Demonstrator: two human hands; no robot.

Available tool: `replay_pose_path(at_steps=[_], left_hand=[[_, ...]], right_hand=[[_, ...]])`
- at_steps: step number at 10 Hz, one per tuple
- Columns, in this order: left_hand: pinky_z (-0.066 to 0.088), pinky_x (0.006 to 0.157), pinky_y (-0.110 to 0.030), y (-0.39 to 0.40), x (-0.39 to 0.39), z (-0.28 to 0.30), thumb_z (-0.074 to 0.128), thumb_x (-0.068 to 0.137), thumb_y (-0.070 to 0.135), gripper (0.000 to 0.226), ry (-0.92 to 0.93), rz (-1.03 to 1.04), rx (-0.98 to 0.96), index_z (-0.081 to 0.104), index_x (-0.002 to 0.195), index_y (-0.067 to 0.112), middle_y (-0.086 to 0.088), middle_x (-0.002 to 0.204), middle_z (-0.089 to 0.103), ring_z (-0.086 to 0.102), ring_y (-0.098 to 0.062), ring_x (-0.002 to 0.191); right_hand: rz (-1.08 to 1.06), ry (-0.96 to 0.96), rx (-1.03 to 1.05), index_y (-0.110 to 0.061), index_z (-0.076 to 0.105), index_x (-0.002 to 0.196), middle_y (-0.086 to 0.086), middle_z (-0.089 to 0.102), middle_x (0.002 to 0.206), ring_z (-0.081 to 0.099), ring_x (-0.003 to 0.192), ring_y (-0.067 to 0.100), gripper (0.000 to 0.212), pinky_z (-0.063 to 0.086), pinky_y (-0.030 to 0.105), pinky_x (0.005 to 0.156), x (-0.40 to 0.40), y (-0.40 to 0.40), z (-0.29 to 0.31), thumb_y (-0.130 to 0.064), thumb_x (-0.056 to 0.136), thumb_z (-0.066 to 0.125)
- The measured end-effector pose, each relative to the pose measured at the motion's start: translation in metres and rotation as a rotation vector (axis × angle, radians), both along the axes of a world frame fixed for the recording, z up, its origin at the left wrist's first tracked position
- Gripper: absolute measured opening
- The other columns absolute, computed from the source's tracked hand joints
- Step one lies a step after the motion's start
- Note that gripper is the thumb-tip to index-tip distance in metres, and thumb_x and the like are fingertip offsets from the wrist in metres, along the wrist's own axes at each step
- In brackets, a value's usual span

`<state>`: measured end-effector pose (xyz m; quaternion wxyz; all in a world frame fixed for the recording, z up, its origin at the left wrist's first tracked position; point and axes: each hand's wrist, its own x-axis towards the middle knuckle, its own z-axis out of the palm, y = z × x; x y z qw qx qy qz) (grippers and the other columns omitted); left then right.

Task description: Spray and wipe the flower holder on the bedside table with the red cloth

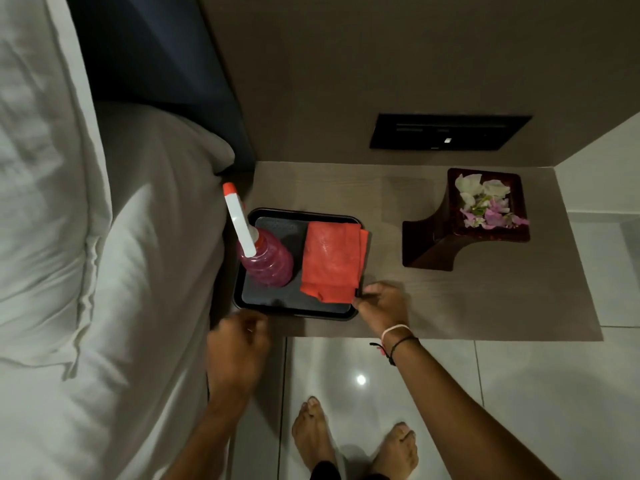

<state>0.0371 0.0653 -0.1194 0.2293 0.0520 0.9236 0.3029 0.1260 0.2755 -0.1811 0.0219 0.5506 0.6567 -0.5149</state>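
On the table (pixel 485 306) the right hand (pixel 382 304) pinches the tray (pixel 298 311) corner beside the cloth (pixel 332 261) — left hand (pixel 239 344) blurred, grip unclear; holder (pixel 467 220) stands apart.

Left hand (pixel 239 344): blurred, back facing up, fingers loosely curled, grip state indeterminate.
Left forearm: bare, extends up from the lower frame edge.
Right hand (pixel 382 304): back up, fingers bent, fingertips pointing left.
Right wrist: carries a pale band and a dark cord.
Feet: bare, flat on floor.
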Motion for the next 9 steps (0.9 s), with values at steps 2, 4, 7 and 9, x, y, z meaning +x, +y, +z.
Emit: replay_pose_path(at_steps=[2,4,7,9], left_hand=[[0.043,0.114,-0.050,0.009,-0.050,-0.040,0.060,0.094,0.003,0.060,-0.105,0.038,-0.073,0.042,0.152,0.006,-0.026,0.141,0.056,0.056,-0.042,0.128],[0.056,0.101,-0.052,0.011,-0.050,-0.054,0.060,0.085,-0.008,0.043,-0.101,0.095,-0.018,0.067,0.126,0.006,-0.024,0.117,0.072,0.068,-0.043,0.109],[0.037,0.117,-0.044,0.010,-0.064,0.057,0.056,0.096,0.005,0.060,0.041,-0.013,-0.011,0.037,0.154,0.003,-0.024,0.153,0.048,0.052,-0.044,0.134],[0.036,0.120,-0.049,0.060,-0.118,0.274,0.050,0.103,0.027,0.058,0.582,-0.167,0.206,0.034,0.156,0.010,-0.022,0.159,0.040,0.039,-0.037,0.146]], right_hand=[[-0.032,-0.037,0.009,-0.022,0.063,0.071,0.009,0.072,0.074,0.072,0.076,0.035,0.022,0.060,0.052,0.077,-0.004,-0.012,-0.006,-0.002,0.076,0.073],[-0.054,-0.016,0.107,0.003,0.070,0.104,0.021,0.073,0.095,0.070,0.088,0.033,0.024,0.059,0.043,0.085,-0.010,0.002,-0.006,0.008,0.081,0.064],[0.316,-0.089,0.431,-0.011,0.054,0.133,0.022,0.066,0.118,0.063,0.108,0.041,0.048,0.054,0.042,0.086,-0.010,0.015,0.118,-0.005,0.085,0.057],[0.494,-0.013,0.893,-0.018,0.025,0.154,0.016,0.032,0.158,0.035,0.142,0.034,0.071,0.034,0.046,0.114,-0.041,0.064,0.316,-0.037,0.093,0.054]])
